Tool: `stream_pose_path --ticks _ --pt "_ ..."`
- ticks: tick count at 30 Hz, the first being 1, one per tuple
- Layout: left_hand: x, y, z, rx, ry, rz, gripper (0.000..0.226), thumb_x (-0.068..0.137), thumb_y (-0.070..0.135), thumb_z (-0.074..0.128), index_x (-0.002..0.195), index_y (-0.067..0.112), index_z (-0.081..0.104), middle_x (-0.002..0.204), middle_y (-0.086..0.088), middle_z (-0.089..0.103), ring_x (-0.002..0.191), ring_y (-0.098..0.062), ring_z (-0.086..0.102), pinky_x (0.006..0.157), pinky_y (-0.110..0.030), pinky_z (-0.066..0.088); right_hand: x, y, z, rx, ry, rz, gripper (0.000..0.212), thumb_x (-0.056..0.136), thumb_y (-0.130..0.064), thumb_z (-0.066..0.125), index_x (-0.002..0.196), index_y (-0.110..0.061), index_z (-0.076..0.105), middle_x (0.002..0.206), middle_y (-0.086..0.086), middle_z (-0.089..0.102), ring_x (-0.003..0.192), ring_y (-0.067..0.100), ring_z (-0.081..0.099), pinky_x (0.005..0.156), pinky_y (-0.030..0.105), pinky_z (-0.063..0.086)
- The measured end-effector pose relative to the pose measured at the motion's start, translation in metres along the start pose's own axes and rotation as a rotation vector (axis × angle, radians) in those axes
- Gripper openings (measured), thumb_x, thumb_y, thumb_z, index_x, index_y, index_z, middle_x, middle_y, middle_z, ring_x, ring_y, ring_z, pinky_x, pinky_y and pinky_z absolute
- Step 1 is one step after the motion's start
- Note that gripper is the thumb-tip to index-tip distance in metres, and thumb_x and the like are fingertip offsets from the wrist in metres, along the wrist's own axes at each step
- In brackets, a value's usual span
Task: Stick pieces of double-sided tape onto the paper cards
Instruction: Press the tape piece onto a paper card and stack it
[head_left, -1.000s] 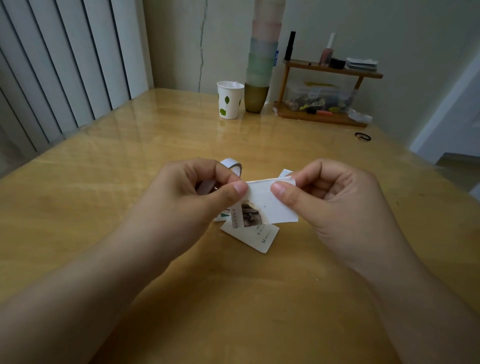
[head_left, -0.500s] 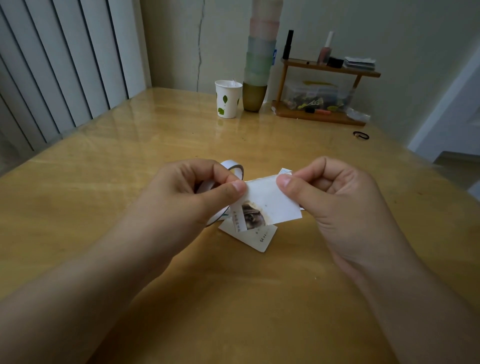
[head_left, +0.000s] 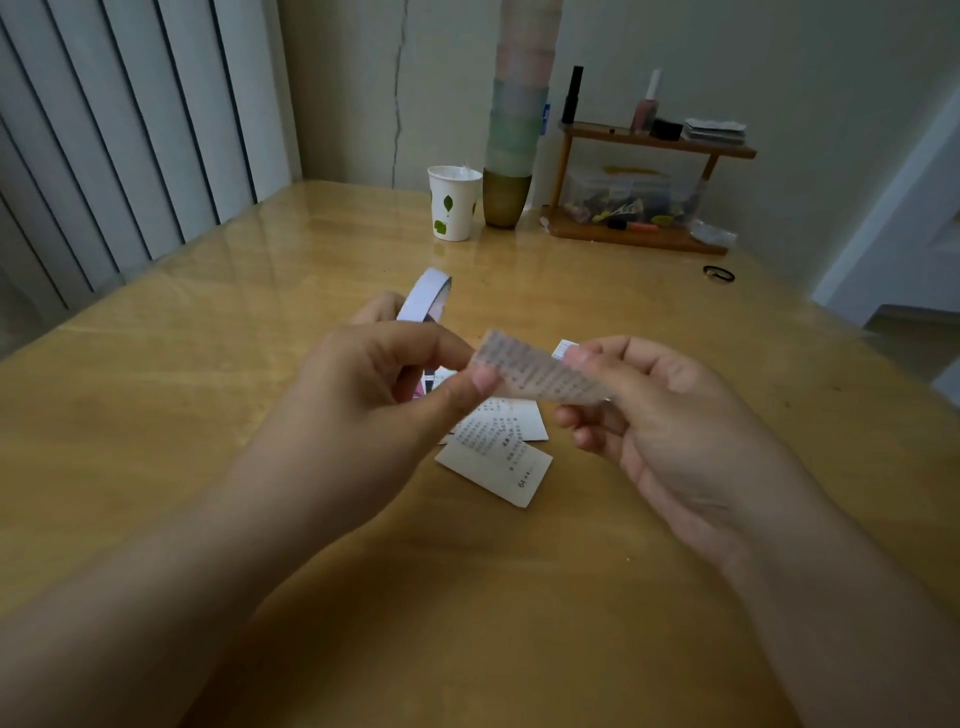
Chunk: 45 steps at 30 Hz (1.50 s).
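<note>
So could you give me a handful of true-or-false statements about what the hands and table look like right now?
1. Both hands pinch one card in the air. True.
2. The tape roll lies flat beside the paper cup. False: it is up by the left hand, far from the cup.
3. More cards lie on the table under the hands. True.
4. The right hand rests flat on the table. False: it is raised, fingers on the card.
5. A shelf stands at the far edge. True.

Blurred printed card (head_left: 535, 371) aloft (others (head_left: 498, 457) flat)
</note>
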<state>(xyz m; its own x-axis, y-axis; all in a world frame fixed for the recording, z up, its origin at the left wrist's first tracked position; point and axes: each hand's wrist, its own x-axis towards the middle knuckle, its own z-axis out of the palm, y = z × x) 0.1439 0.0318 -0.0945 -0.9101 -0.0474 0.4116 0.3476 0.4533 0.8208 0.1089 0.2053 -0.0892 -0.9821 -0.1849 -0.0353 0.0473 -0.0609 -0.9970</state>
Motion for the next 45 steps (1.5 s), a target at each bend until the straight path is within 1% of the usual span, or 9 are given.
stream_pose_path --ticks 6,10,17,22,26,30,34,42,45 --pt "0.001 0.000 0.000 -0.347 0.009 -0.194 0.021 0.066 0.035 0.066 0.055 0.017 0.065 0.050 0.006 0.054 0.049 -0.006 0.042 0.045 -0.010 0.032 -0.005 -0.003 0.003 -0.144 -0.076 -0.111 0.056 0.066 -0.068 0.052 0.075 -0.018 0.074 0.088 0.004 0.074 0.079 0.015 0.066 0.076 0.032 0.050" --pt "0.001 0.001 0.002 -0.445 -0.004 -0.239 0.021 0.063 0.032 0.065 0.054 0.013 0.060 0.045 0.008 0.047 0.044 -0.004 0.036 0.043 -0.011 0.030 -0.007 0.001 0.008 -0.271 -0.030 -0.298 0.038 0.072 -0.045 0.065 0.074 -0.007 0.068 0.073 -0.003 0.072 0.062 0.000 0.058 0.061 0.016 0.046" --pt "0.000 0.000 0.001 -0.454 -0.030 -0.282 0.021 0.061 0.034 0.066 0.053 0.015 0.061 0.050 0.007 0.050 0.046 -0.003 0.038 0.044 -0.010 0.032 -0.007 0.002 0.009 -0.332 0.040 -0.382 0.028 0.072 -0.040 0.063 0.057 -0.017 0.060 0.051 -0.012 0.055 0.051 0.001 0.046 0.053 0.014 0.039" --pt "0.000 0.000 0.001 -0.451 -0.040 -0.286 0.021 0.063 0.033 0.065 0.053 0.016 0.059 0.049 0.008 0.049 0.047 -0.003 0.037 0.045 -0.011 0.031 -0.005 0.004 0.006 -0.345 0.031 -0.378 0.036 0.078 -0.043 0.065 0.069 -0.009 0.065 0.064 0.008 0.063 0.056 0.006 0.050 0.057 0.024 0.043" --pt "-0.002 0.005 0.003 -0.480 -0.077 -0.275 0.019 0.066 0.027 0.064 0.052 0.015 0.060 0.045 0.011 0.050 0.043 0.000 0.042 0.043 -0.008 0.032 -0.009 0.004 0.010 -0.226 -0.067 -0.286 0.017 0.069 -0.036 0.070 0.079 -0.022 0.073 0.077 -0.006 0.074 0.065 -0.002 0.065 0.060 0.015 0.051" --pt "-0.004 0.007 0.005 -0.466 -0.115 -0.257 0.021 0.066 0.028 0.064 0.050 0.016 0.062 0.046 0.008 0.050 0.046 -0.003 0.041 0.044 -0.008 0.032 -0.011 0.007 0.013 -0.261 -0.088 -0.260 0.010 0.076 -0.027 0.071 0.085 -0.022 0.074 0.084 -0.008 0.075 0.081 0.008 0.071 0.079 0.030 0.057" --pt "-0.002 0.006 0.005 -0.476 -0.069 -0.272 0.020 0.066 0.028 0.064 0.051 0.015 0.059 0.046 0.009 0.051 0.043 -0.001 0.043 0.043 -0.008 0.032 -0.009 0.003 0.011 -0.146 -0.056 -0.250 0.004 0.079 -0.019 0.070 0.079 -0.018 0.073 0.069 -0.009 0.072 0.055 -0.002 0.062 0.052 0.010 0.045" --pt "0.001 -0.007 0.001 0.154 0.007 -0.192 0.014 0.068 0.047 0.067 0.074 0.034 0.065 0.067 0.011 0.042 0.049 0.004 0.044 0.044 -0.008 0.031 0.006 0.009 -0.010 -0.552 -0.012 -0.056 0.020 0.082 -0.034 0.071 0.080 -0.014 0.074 0.073 0.005 0.072 0.061 0.004 0.051 0.065 0.031 0.050" --pt "0.001 -0.010 0.002 0.406 -0.063 -0.135 0.024 0.071 0.042 0.073 0.085 0.048 0.056 0.105 0.000 0.048 0.082 -0.001 0.052 0.066 -0.016 0.035 0.007 0.016 -0.009 -0.937 0.010 -0.071 0.021 0.080 -0.036 0.071 0.069 -0.018 0.065 0.056 -0.012 0.059 0.049 -0.001 0.045 0.048 0.014 0.034"
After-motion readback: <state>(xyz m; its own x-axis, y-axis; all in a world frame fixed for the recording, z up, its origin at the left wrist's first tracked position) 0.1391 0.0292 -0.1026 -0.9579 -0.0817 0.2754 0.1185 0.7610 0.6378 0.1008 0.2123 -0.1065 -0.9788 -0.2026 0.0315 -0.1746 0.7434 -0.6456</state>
